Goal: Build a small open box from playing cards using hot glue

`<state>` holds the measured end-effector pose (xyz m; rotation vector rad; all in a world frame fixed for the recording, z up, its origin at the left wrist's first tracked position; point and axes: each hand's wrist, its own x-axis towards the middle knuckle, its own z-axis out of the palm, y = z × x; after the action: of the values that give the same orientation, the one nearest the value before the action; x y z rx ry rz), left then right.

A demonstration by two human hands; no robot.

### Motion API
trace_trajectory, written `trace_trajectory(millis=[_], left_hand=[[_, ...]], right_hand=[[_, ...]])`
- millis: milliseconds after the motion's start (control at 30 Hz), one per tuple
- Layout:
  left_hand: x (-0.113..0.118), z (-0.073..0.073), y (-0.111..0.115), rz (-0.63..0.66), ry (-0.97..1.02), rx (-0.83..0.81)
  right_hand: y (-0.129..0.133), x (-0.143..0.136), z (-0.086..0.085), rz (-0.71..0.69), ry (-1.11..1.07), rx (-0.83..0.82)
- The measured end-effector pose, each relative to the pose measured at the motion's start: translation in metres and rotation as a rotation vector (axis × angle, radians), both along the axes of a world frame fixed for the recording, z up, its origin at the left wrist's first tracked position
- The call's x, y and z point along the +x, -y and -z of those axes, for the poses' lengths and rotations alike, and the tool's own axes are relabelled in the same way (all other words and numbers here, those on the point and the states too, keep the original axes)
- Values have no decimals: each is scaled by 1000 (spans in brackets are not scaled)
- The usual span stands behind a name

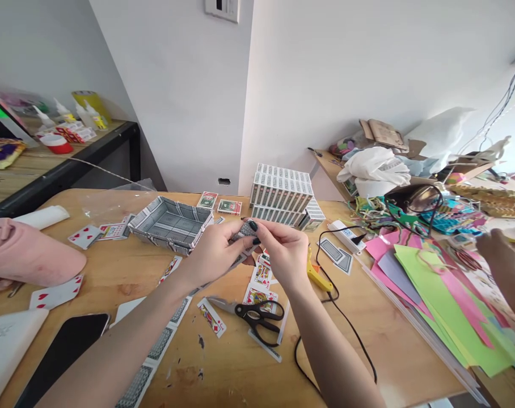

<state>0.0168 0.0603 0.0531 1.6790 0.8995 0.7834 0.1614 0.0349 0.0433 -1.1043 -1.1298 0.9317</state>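
Note:
My left hand (212, 252) and my right hand (285, 246) meet above the middle of the table. Both are closed, fingertips pinching the end of a strip of playing cards (157, 344) with grey patterned backs. From the fingers, the strip runs down to the left, partly hidden beneath my left forearm. Just beyond my left hand stands an open box made of cards (172, 222). Below the hands lie black-handled scissors (257, 314), a cut card piece (211, 317) and face cards (261, 294). A yellow glue gun (319, 277) is beside my right hand.
Stacked card-built blocks (281, 190) stand at the back near two card packs (229, 207). A black cord runs from a power strip (346, 235) across the right side. A phone (66, 357) lies front left. Another person's hand (499, 249) is beyond coloured paper (427, 294).

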Motion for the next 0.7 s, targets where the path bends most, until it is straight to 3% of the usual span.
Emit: trace_trajectory(millis=[167, 233, 333, 533, 700], left_hand=[[3, 0, -5, 16, 84, -63], [3, 1, -7, 58, 94, -77], [4, 4, -10, 101, 62, -75], [7, 11, -19, 106, -85, 96], [-10, 22, -22, 180, -183, 43]], right_hand=[[-8, 11, 0, -354, -123, -48], [-11, 12, 1, -384, -79, -54], [-13, 10, 7, -307, 66, -47], [-13, 4, 22, -59, 255, 21], [-18, 25, 24, 108, 360, 161]])
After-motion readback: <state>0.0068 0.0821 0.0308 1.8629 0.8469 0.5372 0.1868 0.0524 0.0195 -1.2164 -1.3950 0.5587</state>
